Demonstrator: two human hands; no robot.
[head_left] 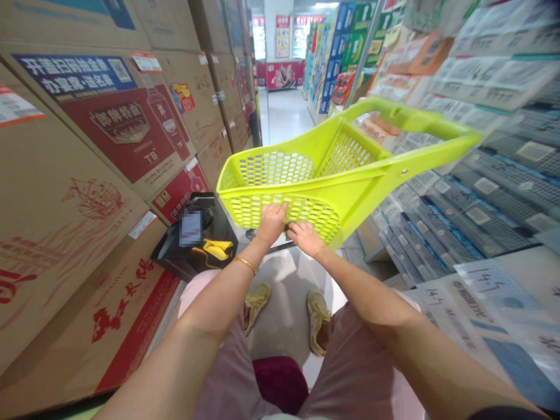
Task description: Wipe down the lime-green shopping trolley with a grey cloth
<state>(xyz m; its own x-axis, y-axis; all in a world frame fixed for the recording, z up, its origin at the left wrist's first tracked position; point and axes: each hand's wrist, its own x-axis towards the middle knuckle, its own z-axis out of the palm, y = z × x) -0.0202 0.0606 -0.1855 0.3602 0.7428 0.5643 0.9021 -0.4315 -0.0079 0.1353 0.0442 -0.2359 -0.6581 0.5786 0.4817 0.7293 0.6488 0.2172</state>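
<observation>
A lime-green plastic shopping trolley (280, 189) with a mesh basket and a long loop handle stands across in front of me. My left hand (273, 223) is at the lower part of its near mesh wall, fingers bent against the plastic. Close beside it, my right hand (306, 238) is closed at the basket's lower edge. A small dark bit shows at its fingertips, too small to name. Under the hands, part of the trolley's base is hidden.
Cardboard cartons (118, 122) are stacked high on the left. By them sits a black box (175, 251) with a yellow item (217, 249) on it. Packaged goods (464, 192) fill the right side. My shoes (318, 321) flank a dark red seat (280, 382). An aisle floor (284, 114) runs ahead.
</observation>
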